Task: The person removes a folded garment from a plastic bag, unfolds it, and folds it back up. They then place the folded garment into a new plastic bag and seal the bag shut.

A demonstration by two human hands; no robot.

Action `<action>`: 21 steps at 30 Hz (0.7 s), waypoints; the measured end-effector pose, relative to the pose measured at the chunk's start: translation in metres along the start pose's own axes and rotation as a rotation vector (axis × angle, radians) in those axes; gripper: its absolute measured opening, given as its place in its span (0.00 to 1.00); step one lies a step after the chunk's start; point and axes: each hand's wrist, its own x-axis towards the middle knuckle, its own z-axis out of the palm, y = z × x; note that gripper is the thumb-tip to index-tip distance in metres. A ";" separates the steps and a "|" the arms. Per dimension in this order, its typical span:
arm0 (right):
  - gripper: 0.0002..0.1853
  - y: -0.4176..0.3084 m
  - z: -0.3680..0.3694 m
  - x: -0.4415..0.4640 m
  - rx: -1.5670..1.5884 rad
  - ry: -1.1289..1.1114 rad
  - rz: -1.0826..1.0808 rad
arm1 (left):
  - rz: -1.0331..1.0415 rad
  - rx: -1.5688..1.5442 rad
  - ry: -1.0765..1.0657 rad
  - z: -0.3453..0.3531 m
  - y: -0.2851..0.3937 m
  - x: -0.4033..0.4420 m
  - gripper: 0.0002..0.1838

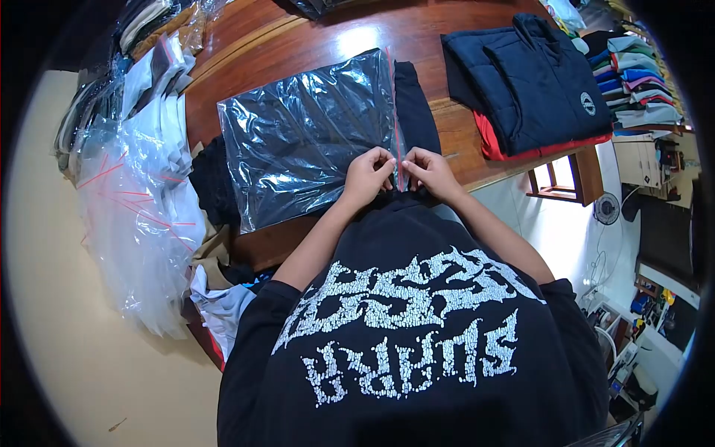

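Note:
A clear plastic bag [309, 134] with a red zip strip along its right edge lies on the wooden table, a folded dark garment inside. At the near end of that strip, my left hand [369, 177] pinches the bag's edge from the left. My right hand [430, 175] pinches the same edge from the right, its fingertips close to the left ones. Another dark cloth [417, 108] lies flat just right of the strip, partly under the bag.
Folded navy jackets [521, 82] and a red cloth [488, 138] lie on the table [320, 33] at the right. Empty zip bags [138, 223] hang over the left edge. Behind them are more bagged clothes [160, 30]. A wooden stool [588, 175] and a fan [606, 208] stand beyond.

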 end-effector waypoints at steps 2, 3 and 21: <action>0.09 -0.003 0.000 0.000 0.012 0.000 0.044 | -0.002 0.004 0.014 0.002 0.005 -0.001 0.09; 0.09 -0.004 0.000 0.001 0.012 0.000 0.045 | -0.003 0.009 0.027 0.003 0.008 -0.002 0.09; 0.10 -0.001 0.000 0.002 -0.006 0.008 0.037 | 0.012 -0.023 0.038 0.002 -0.001 0.002 0.10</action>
